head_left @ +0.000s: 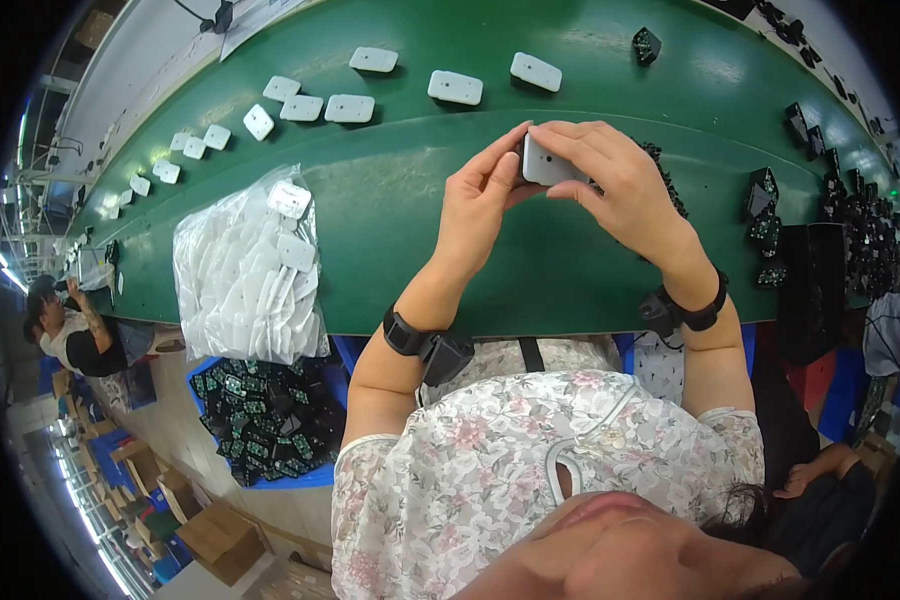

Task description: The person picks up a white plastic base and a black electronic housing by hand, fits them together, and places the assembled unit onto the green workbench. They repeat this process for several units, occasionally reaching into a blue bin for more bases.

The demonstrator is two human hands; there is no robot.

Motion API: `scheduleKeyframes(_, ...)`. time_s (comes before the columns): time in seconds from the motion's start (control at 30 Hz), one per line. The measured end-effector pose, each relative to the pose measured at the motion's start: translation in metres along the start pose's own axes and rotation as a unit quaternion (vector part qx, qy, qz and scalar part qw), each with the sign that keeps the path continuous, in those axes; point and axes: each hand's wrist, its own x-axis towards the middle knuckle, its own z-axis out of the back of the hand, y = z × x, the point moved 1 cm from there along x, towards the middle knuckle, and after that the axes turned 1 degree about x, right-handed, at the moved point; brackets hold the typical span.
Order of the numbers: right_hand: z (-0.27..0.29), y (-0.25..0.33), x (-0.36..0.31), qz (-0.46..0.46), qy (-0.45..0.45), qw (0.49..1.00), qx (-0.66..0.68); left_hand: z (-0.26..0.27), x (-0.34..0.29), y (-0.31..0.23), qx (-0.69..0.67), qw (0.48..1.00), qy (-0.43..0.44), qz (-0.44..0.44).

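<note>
Both my hands are closed around a small white rectangular casing [543, 163], raised above the green bench top. My left hand [477, 203] pinches it from the left, with a dark part just visible between the fingertips and the casing. My right hand [615, 180] wraps over its top and right side, thumb along the lower edge. Two finished-looking white casings [456, 88] lie on the bench just beyond my hands. Behind my right hand is a heap of small black pieces [660, 165], partly hidden.
More white casings [350, 108] trail along the green bench [390, 220] leftward. A clear bag of white covers [240, 270] lies left, above a blue bin [270, 482] of black circuit-board parts. Black parts [763, 215] and a black box [810, 290] stand right. Another person [80, 325] is far left.
</note>
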Motion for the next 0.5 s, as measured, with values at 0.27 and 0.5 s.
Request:
scheduleKeyframes(0.27, -0.013, 0.023, -0.004, 0.031, -0.029, 0.999, -0.026, 0.003, -0.026, 0.003, -0.009, 0.998, -0.037, -0.045)
scheduleKeyframes(0.5, -0.02, 0.026, -0.026, -0.107, -0.122, 0.967, 0.196, 0.003, -0.048, -0.002, 0.032, 0.992, -0.021, -0.119)
